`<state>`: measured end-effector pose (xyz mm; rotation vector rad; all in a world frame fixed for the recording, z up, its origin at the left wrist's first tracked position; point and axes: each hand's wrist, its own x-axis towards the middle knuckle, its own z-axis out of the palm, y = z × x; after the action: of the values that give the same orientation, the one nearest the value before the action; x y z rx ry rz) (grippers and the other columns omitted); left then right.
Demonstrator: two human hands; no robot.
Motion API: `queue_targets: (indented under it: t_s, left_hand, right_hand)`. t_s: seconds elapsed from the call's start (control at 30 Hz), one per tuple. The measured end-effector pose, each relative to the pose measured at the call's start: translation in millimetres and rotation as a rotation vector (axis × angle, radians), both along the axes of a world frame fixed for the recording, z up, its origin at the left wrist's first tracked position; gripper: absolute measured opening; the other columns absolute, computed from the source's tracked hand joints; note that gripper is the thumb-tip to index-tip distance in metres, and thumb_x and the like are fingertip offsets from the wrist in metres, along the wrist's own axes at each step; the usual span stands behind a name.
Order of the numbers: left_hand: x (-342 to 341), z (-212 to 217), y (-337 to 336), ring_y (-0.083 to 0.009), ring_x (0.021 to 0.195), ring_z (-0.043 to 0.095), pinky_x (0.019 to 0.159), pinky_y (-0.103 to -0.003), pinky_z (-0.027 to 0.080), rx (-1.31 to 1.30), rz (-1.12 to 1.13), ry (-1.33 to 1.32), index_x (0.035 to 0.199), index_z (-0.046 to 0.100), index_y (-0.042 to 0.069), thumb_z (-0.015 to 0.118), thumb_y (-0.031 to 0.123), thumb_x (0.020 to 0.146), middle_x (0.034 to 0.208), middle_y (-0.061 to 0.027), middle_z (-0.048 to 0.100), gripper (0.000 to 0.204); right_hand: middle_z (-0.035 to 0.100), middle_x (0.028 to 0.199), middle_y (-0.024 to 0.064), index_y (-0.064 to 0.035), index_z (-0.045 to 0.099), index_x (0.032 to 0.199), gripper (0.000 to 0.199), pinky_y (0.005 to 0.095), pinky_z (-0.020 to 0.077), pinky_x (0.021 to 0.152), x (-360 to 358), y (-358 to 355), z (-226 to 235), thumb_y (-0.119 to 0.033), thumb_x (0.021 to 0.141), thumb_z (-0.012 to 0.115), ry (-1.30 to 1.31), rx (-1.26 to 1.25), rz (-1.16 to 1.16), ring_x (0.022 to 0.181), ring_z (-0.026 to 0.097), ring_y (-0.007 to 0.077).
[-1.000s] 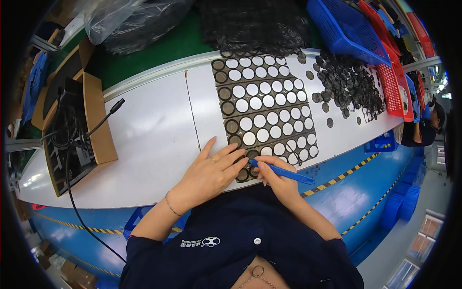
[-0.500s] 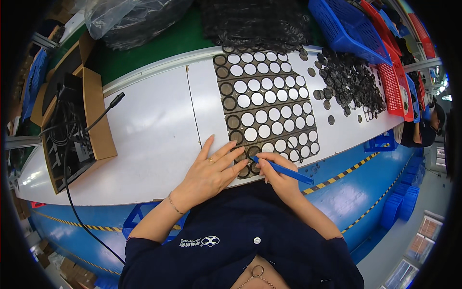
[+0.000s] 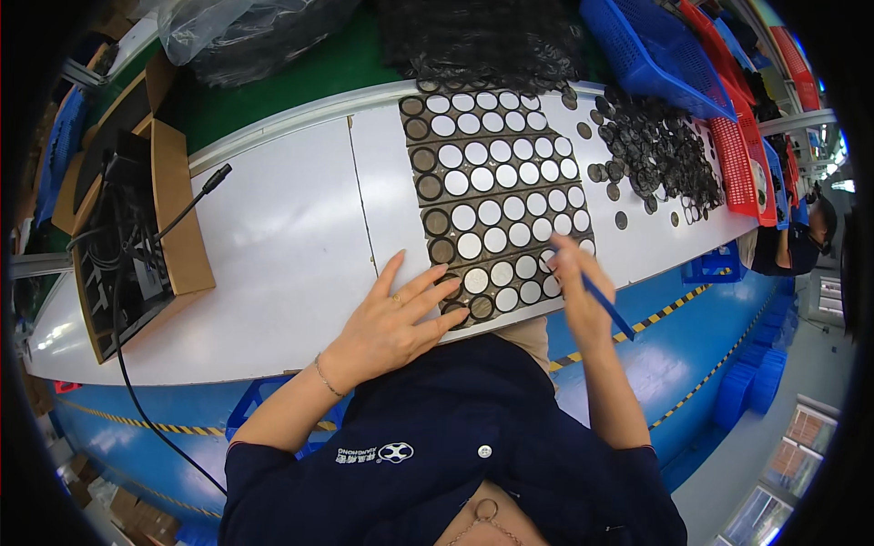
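Note:
Several dark strips with rows of black rings lie side by side on the white table. White discs fill most rings. The leftmost rings look brown inside, as does a ring in the nearest row. My left hand rests flat with fingers spread, its fingertips on the strips' near left corner. In my right hand is a slim blue pen-like tool, its back end pointing down right. The hand is blurred over the right part of the nearest strip, hiding some rings and the tool's tip.
A heap of dark round discs spreads at the right, beside a red basket and a blue basket. At the left stands a cardboard box with black cables. Black plastic bags lie behind. Another person is at far right.
My right hand has moved right and away from me with the blue tool. A white disc now shows in a near-strip ring that looked brown. My left hand stays in place.

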<state>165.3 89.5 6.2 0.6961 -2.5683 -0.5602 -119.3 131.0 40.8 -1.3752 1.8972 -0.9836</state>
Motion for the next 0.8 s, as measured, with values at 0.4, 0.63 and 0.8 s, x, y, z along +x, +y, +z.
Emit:
queue_targets:
  t_s: [0.4,0.63,0.8]
  left_hand:
    - [0.7,-0.1,-1.7,-0.0267,0.141,0.05,0.122,-0.062,0.026,-0.043,-0.042,-0.043,0.122,0.071,0.024,0.078,0.024,0.085,0.141,-0.0055,0.059,0.038]
    - [0.3,-0.4,-0.3,-0.0264,0.142,0.049,0.122,-0.062,0.026,-0.052,-0.041,-0.045,0.123,0.071,0.025,0.078,0.024,0.084,0.141,-0.005,0.059,0.04]
    - [-1.6,-0.9,-2.4,-0.0267,0.142,0.049,0.122,-0.062,0.027,-0.067,-0.047,-0.048,0.123,0.071,0.025,0.079,0.024,0.082,0.14,-0.0048,0.059,0.042]
  right_hand:
    - [0.075,0.086,0.007,0.0015,0.073,0.115,0.021,0.0229,0.0512,0.065,53.1,41.3,-17.4,-0.012,0.102,0.063,-0.242,0.112,0.169,0.072,0.065,0.0084]
    - [0.075,0.092,0.0078,0.0006,0.074,0.112,0.019,0.0258,0.0519,0.069,53.6,42.1,-13.2,-0.01,0.098,0.067,-0.232,0.187,0.165,0.078,0.067,0.013]
    - [0.072,0.106,0.0095,-0.0055,0.073,0.109,0.022,0.038,0.0505,0.082,58.0,33.6,-1.6,-0.007,0.087,0.073,0.513,-0.312,0.416,0.102,0.067,0.0259]
